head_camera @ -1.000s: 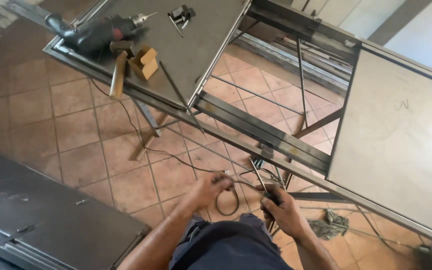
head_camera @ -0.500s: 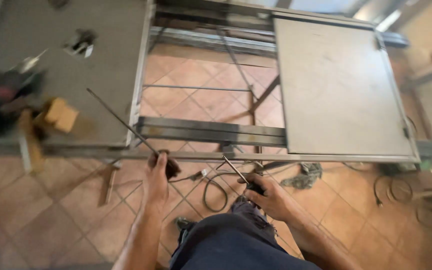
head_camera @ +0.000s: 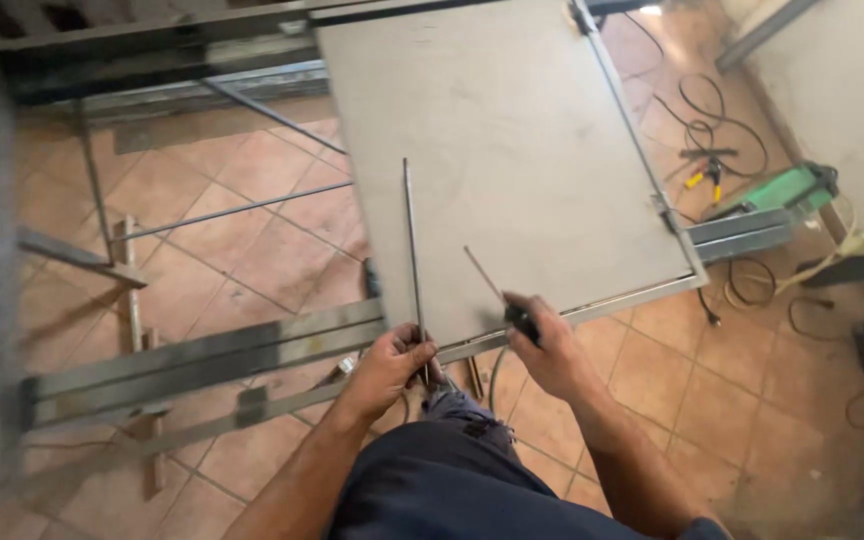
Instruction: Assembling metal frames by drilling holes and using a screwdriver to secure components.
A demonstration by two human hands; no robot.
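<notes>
My left hand (head_camera: 392, 365) grips the lower end of a thin metal rod (head_camera: 411, 250) that points up across a grey sheet-metal panel (head_camera: 512, 150). My right hand (head_camera: 547, 350) holds a dark-handled tool (head_camera: 520, 318) whose thin rod tip (head_camera: 482, 272) slants up and to the left over the same panel. Both hands sit at the panel's near edge, above my dark-trousered knee (head_camera: 452, 480). The panel rests in a steel frame (head_camera: 202, 350) raised over a tiled floor.
Steel bars and tubes (head_camera: 182, 360) of the frame run to the left. Black cables (head_camera: 697, 110) lie on the tiles at the right, beside a green machine (head_camera: 787, 190) and a yellow-handled tool (head_camera: 702, 178). A wall stands at the far right.
The view has swung right, so the grey panel now lies straight ahead. The drill and wooden blocks have left the view. Both hands have risen to the panel's edge with their rods.
</notes>
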